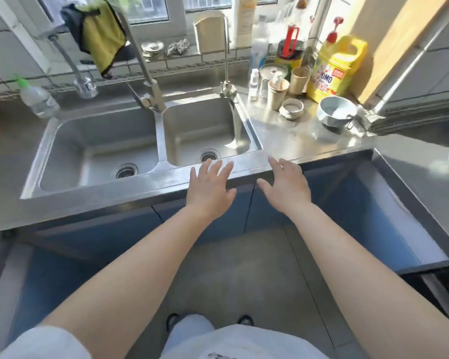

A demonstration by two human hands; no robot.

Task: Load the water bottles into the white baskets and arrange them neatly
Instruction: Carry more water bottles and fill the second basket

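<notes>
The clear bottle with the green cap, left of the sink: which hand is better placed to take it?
The left hand, probably. Both hands hover open at the sink's front edge, but the clear bottle with the green cap lies far left; the right hand would have to cross over.

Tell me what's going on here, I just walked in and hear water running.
A person stands at a steel double sink, both hands held open over its front edge: left hand, right hand. Neither holds anything. Water runs from the small tap into the right basin. No white baskets are in view; one small clear bottle lies on the counter at the left, untouched.
</notes>
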